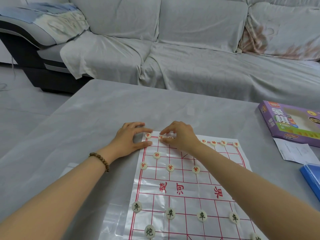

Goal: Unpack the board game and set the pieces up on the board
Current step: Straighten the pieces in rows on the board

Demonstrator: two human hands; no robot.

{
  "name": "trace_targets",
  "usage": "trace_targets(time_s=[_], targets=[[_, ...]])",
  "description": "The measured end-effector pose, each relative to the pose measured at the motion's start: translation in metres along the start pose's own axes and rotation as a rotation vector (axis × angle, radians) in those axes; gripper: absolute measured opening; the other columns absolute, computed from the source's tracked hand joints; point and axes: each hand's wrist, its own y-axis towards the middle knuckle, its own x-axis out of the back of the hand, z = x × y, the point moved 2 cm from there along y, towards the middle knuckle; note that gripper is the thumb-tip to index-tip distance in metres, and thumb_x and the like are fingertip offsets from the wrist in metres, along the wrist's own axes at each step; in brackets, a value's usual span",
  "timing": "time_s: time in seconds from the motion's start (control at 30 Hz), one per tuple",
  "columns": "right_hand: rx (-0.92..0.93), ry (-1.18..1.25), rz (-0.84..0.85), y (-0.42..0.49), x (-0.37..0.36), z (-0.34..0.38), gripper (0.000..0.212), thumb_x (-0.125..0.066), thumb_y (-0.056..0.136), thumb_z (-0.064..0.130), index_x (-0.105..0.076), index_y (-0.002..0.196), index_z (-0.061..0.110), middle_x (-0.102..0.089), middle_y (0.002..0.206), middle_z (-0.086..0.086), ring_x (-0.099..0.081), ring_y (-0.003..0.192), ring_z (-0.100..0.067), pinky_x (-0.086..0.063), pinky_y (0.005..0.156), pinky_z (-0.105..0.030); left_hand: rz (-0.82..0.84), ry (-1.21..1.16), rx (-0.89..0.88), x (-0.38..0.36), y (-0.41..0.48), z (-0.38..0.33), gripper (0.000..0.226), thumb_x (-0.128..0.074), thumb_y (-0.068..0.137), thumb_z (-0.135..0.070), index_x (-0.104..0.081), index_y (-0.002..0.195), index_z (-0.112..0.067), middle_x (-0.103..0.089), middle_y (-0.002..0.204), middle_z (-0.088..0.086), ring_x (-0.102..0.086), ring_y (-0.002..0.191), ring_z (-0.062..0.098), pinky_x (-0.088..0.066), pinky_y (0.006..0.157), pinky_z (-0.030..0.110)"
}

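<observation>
From the head camera, both my arms reach to the far left corner of the board [197,203], a thin plastic sheet with a red grid lying on the grey table [90,115].

My right hand [181,136] pinches a red-lettered disc [161,137] between thumb and forefinger, clamped on it in the far row, one point in from the corner. My other fingers are curled above it.

My left hand [130,140] holds nothing. Its forefinger tip is at the corner disc [148,135], and its thumb, apart from the finger, lies on the sheet's left edge. A bead bracelet [100,161] circles that wrist.

Further right along the far row sit three more red discs [223,142]; my right wrist hides the middle of the row. Nearer me are a red cannon disc [157,155] and three red soldier discs [170,168], all upside down from where I sit.

Past the river lettering, four black soldier discs [170,213] stand in a row, and a black cannon disc [149,232] lies nearest on the left.

At the right, off the board, are the purple game box [290,123], a paper slip [294,152] and a blue tray [311,181]. A covered sofa [190,49] stands beyond the table.
</observation>
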Motion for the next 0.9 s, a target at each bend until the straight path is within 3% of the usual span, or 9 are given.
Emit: trace_targets(time_s=[0.43,0.53,0.6,0.77,0.9], targets=[[-0.031,0.003,-0.055,-0.002,-0.002,0.005,0.029,-0.065,0.081,0.046,-0.067,0.107,0.032,-0.062,0.107,0.007,-0.048,0.099,-0.010,-0.029,0.084,-0.026,0.035,0.038,0.009,0.001,0.004,0.001,0.055,-0.060,0.080,-0.053,-0.045,0.132,-0.043,-0.028,0.150,-0.011,-0.018,0.138,0.018,-0.021,0.112,0.041],[-0.052,0.158,-0.110,-0.014,0.015,-0.001,0.027,-0.066,0.082,0.042,-0.066,0.106,0.029,-0.061,0.106,0.009,-0.048,0.094,-0.007,-0.039,0.087,-0.028,0.045,-0.066,0.049,0.004,-0.001,-0.001,0.065,-0.057,0.077,-0.058,-0.041,0.137,-0.037,-0.031,0.149,-0.008,-0.022,0.138,0.019,-0.025,0.113,0.043],[-0.085,0.237,-0.179,-0.028,0.034,-0.012,0.023,-0.066,0.082,0.039,-0.066,0.103,0.029,-0.060,0.103,0.011,-0.050,0.091,-0.006,-0.042,0.085,-0.026,0.006,-0.203,0.115,0.008,-0.007,-0.006,0.070,-0.055,0.077,-0.058,-0.037,0.139,-0.030,-0.036,0.147,-0.004,-0.031,0.135,0.020,-0.032,0.110,0.042],[-0.209,0.351,-0.225,-0.092,0.077,-0.044,0.020,-0.064,0.085,0.033,-0.066,0.102,0.024,-0.064,0.101,0.008,-0.058,0.089,-0.007,-0.039,0.071,-0.011,-0.063,-0.308,0.266,0.017,-0.039,-0.019,0.055,-0.050,0.091,-0.045,-0.041,0.138,-0.018,-0.043,0.142,0.002,-0.044,0.125,0.021,-0.040,0.098,0.034],[-0.330,0.449,-0.223,-0.159,0.094,-0.061,0.018,-0.068,0.083,0.030,-0.067,0.099,0.023,-0.066,0.101,0.007,-0.060,0.087,-0.006,-0.041,0.067,-0.012,-0.060,-0.368,0.328,0.019,-0.083,-0.029,0.054,-0.050,0.092,-0.042,-0.042,0.137,-0.012,-0.046,0.140,0.003,-0.046,0.124,0.021,-0.038,0.099,0.031]])
